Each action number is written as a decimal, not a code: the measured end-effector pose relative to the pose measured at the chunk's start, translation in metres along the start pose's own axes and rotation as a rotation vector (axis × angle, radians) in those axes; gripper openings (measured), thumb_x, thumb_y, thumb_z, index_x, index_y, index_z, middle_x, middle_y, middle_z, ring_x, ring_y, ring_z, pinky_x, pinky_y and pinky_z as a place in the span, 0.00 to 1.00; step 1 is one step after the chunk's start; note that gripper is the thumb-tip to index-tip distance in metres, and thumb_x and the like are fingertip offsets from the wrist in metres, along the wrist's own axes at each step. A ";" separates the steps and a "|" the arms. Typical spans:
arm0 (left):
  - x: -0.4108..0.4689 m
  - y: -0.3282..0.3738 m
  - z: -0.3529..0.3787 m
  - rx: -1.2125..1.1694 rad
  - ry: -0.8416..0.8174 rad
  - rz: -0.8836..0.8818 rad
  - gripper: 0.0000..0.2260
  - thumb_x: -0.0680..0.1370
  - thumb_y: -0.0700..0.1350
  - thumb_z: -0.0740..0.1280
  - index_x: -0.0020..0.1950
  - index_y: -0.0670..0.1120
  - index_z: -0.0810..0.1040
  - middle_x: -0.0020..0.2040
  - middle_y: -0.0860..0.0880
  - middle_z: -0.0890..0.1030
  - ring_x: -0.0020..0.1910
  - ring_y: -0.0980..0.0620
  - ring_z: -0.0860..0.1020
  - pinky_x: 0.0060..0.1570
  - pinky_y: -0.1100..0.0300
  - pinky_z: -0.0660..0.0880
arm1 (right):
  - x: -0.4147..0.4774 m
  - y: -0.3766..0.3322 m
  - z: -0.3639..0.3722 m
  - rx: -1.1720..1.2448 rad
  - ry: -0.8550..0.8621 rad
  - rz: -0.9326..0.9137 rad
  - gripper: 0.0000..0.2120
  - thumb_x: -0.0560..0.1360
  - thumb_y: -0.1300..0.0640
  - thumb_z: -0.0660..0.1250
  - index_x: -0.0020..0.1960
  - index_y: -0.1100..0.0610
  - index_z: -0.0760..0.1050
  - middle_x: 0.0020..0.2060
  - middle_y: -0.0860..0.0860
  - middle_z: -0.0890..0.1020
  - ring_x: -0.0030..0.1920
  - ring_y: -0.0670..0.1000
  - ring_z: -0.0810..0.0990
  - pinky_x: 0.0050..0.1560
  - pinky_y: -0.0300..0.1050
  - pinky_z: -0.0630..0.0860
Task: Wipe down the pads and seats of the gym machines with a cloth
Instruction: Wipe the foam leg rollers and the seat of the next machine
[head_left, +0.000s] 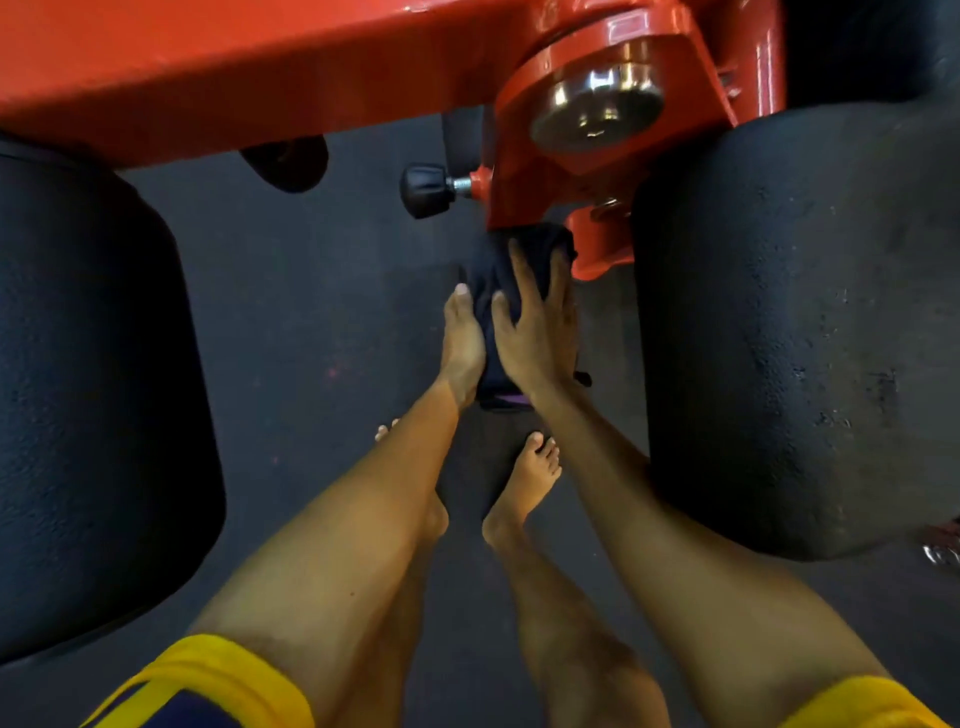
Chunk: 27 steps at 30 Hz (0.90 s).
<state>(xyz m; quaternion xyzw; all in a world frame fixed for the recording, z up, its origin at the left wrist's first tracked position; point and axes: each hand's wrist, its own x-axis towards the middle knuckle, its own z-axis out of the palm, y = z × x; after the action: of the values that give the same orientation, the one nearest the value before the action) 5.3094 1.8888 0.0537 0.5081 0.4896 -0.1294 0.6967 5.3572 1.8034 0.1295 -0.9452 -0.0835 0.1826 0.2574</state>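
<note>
Centre of frame: dark folded cloth (480, 283) lies over a narrow part just under the glossy orange steel machine frame (260, 62). My right hand (540, 332) presses it flat, fingers spread and straight. My left hand (462, 338) lies straight-fingered against its left side; neither grips.

Risks:
- With flat pressure only, the cloth may slide off and drop to the dark rubber floor (311, 312).
- My fingertips are close to the orange bracket; a pinch is likely if the arm swings.
- The big black textured pad (779, 338) at right may be skipped.
</note>
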 end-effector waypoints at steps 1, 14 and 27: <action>-0.011 0.012 0.002 -0.028 0.013 0.015 0.37 0.77 0.73 0.53 0.77 0.51 0.68 0.74 0.51 0.73 0.73 0.54 0.71 0.75 0.49 0.65 | 0.006 0.001 0.001 0.007 0.014 -0.024 0.32 0.77 0.41 0.51 0.81 0.44 0.60 0.81 0.60 0.58 0.76 0.66 0.64 0.72 0.62 0.69; -0.039 0.025 -0.001 -0.064 -0.055 -0.057 0.36 0.77 0.70 0.56 0.81 0.53 0.60 0.77 0.47 0.69 0.74 0.48 0.69 0.75 0.46 0.66 | -0.027 0.025 -0.001 0.156 0.026 0.020 0.28 0.82 0.35 0.51 0.81 0.39 0.57 0.81 0.58 0.57 0.80 0.59 0.58 0.76 0.61 0.65; -0.027 0.007 -0.004 -0.161 -0.089 -0.073 0.33 0.79 0.69 0.57 0.78 0.51 0.67 0.74 0.46 0.73 0.70 0.49 0.74 0.72 0.47 0.70 | -0.057 0.029 -0.001 0.026 0.029 -0.057 0.32 0.79 0.37 0.55 0.82 0.42 0.54 0.81 0.58 0.57 0.78 0.62 0.61 0.74 0.63 0.67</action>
<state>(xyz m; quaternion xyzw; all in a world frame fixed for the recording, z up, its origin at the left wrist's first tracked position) 5.2992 1.8870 0.0799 0.4261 0.4851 -0.1373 0.7512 5.3073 1.7643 0.1325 -0.9415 -0.1043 0.1625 0.2761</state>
